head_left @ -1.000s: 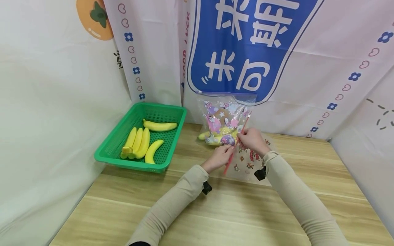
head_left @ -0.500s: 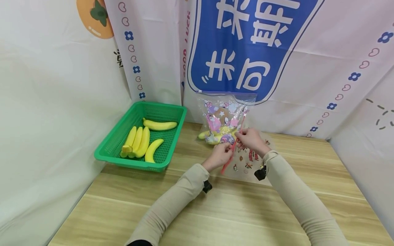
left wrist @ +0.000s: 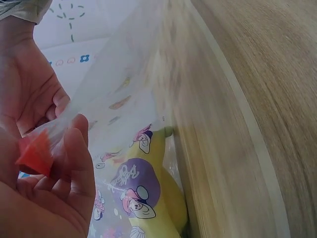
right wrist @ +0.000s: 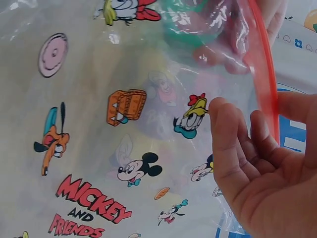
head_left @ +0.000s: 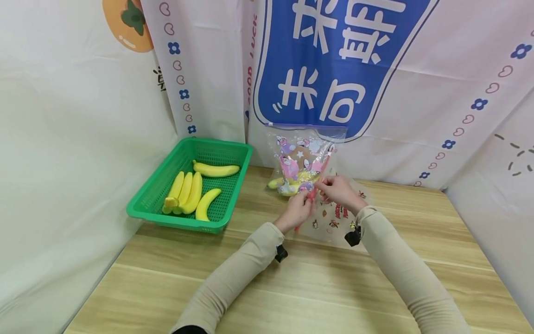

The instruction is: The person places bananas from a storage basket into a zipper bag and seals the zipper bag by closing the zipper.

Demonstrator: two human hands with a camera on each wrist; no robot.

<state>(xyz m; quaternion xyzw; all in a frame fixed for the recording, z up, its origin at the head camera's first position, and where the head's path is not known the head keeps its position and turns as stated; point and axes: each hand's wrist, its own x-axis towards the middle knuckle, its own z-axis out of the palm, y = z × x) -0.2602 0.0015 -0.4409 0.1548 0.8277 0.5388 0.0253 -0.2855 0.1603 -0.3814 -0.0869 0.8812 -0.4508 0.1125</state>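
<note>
A clear zip bag (head_left: 329, 229) printed with cartoon characters hangs between both hands, its red zip edge (right wrist: 270, 69) running upward at a slant. My left hand (head_left: 295, 209) pinches the red edge partway along; in the left wrist view red plastic shows bunched between its thumb and fingers. Higher on the same edge is my right hand (head_left: 340, 191), thumb at the red strip and fingers over the bag's printed face. Just behind stands a second zip bag (head_left: 306, 146) with a purple top, bananas (left wrist: 166, 193) lying in its bottom.
On the left stands a green basket (head_left: 136, 214) holding several bananas (head_left: 217, 170). The wood-grain table (head_left: 300, 297) meets a printed cloth backdrop (head_left: 421, 111) at the back. A dark wrist camera (head_left: 352, 237) sits at the right sleeve.
The red edge has shifted slightly left and its upper end has dropped a little, with both hands drifting left along with it. The basket and the purple-topped bag have stayed put.
</note>
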